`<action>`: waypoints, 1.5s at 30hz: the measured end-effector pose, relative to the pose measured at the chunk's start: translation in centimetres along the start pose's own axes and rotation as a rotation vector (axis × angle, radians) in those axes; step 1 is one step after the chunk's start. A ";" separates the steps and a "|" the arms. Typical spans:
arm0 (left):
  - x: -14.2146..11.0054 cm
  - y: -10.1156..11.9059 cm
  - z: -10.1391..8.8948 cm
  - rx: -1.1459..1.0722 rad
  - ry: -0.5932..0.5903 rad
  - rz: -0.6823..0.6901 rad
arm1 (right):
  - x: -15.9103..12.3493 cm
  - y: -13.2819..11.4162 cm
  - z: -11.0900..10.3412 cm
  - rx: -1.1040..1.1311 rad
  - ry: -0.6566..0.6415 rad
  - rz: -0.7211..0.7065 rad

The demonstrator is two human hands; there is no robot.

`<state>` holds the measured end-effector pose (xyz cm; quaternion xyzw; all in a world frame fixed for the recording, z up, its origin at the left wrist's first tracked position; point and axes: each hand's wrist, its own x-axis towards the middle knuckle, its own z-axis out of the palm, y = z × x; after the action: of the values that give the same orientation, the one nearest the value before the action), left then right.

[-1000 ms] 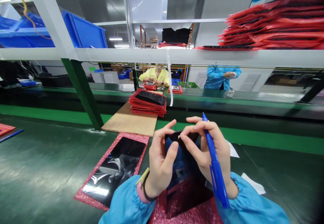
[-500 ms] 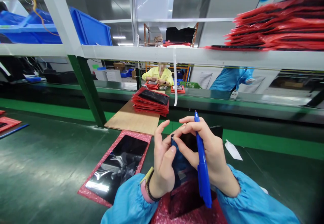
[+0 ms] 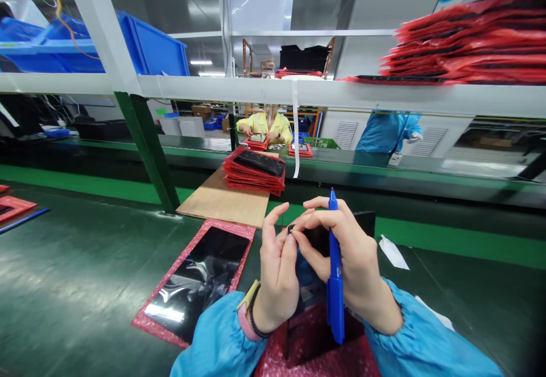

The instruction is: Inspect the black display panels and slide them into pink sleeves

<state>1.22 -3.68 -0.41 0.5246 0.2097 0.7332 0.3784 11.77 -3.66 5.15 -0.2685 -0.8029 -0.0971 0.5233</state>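
Note:
My left hand (image 3: 279,274) pinches the near top corner of a black glossy panel (image 3: 318,237) that I hold tilted up over a pink bubble bag (image 3: 315,348) in front of me. My right hand (image 3: 354,263) meets it at the same corner with thumb and forefinger pinched, while a blue pen (image 3: 335,269) is clamped upright between its fingers. Both sleeves are light blue. Whether a film tab is between the fingertips is too small to tell.
Another black panel lies on a pink bag (image 3: 196,280) to my left on the dark green bench. A red stack of bagged panels (image 3: 255,171) sits on a wooden board (image 3: 226,203). White paper scraps (image 3: 392,252) lie right. People work across the belt; red bags (image 3: 469,41) fill the shelf.
The pen has swung from slanted to nearly upright, and my fingertips have closed tighter on the panel's corner. The view has shifted slightly.

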 end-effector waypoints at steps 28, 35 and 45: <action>0.1 -0.5 -0.2 0.059 -0.045 0.061 | 0.8 -0.5 -0.7 -0.051 -0.041 0.101; 0.0 -0.6 0.2 -0.062 -0.052 0.004 | 2.2 -0.2 -1.5 0.258 -0.149 0.381; -0.1 -0.2 0.2 0.015 -0.056 -0.058 | 2.9 -0.5 -1.4 0.130 -0.171 0.419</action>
<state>1.49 -3.64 -0.52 0.5416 0.2195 0.7053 0.4014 11.72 -3.69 8.39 -0.4024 -0.7756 0.0888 0.4781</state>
